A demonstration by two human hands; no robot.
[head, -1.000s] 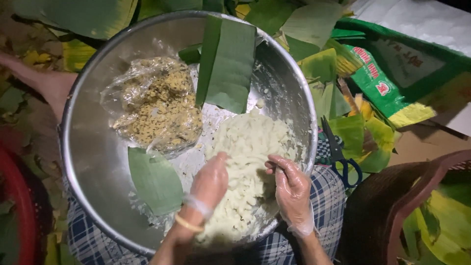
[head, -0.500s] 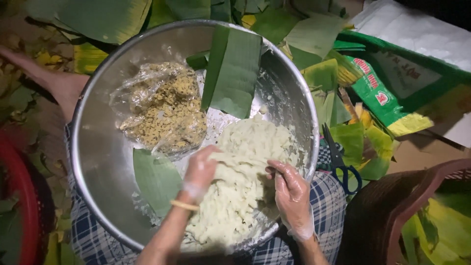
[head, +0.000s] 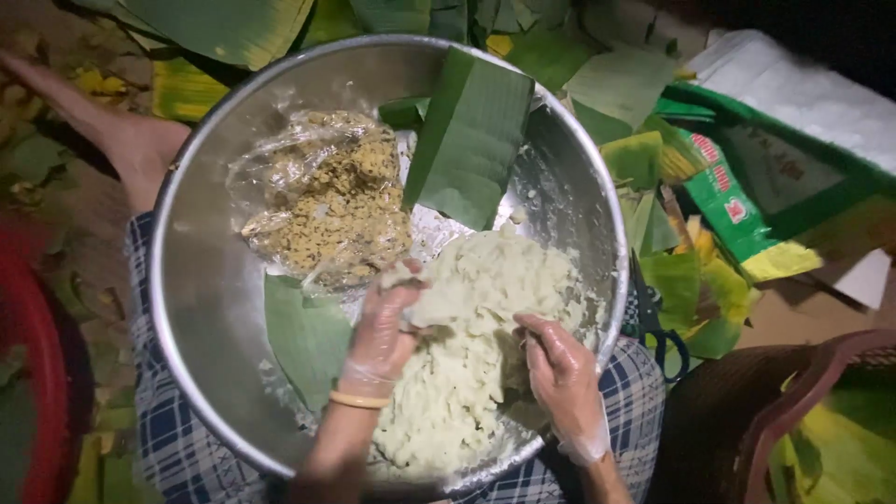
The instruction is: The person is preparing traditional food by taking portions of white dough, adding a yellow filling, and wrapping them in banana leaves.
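Observation:
A big steel bowl [head: 201, 280] rests on my lap. It holds a pale white dough mass [head: 476, 308] on the right and a clear bag of yellow-brown filling [head: 331, 205] at the upper left. My left hand [head: 383, 336], in a thin clear glove with a yellow band at the wrist, pinches a lump of the white dough at its upper left edge. In the same kind of glove, my right hand [head: 560, 373] presses its fingers into the dough's lower right side. A folded green leaf [head: 471, 140] leans on the bowl's far wall, and another leaf piece [head: 303, 336] lies flat by my left hand.
Cut green and yellow leaves [head: 672, 261] are heaped to the right and behind the bowl. Blue-handled scissors [head: 658, 327] lie at the bowl's right rim. A green printed sack [head: 747, 187] lies at the far right, a brown basket [head: 765, 420] at the lower right, and a red rim [head: 42, 373] at the left.
My left hand has moved up and left across the dough and now pinches a lump at its top edge. The right hand stays pressed into the lower right of the dough.

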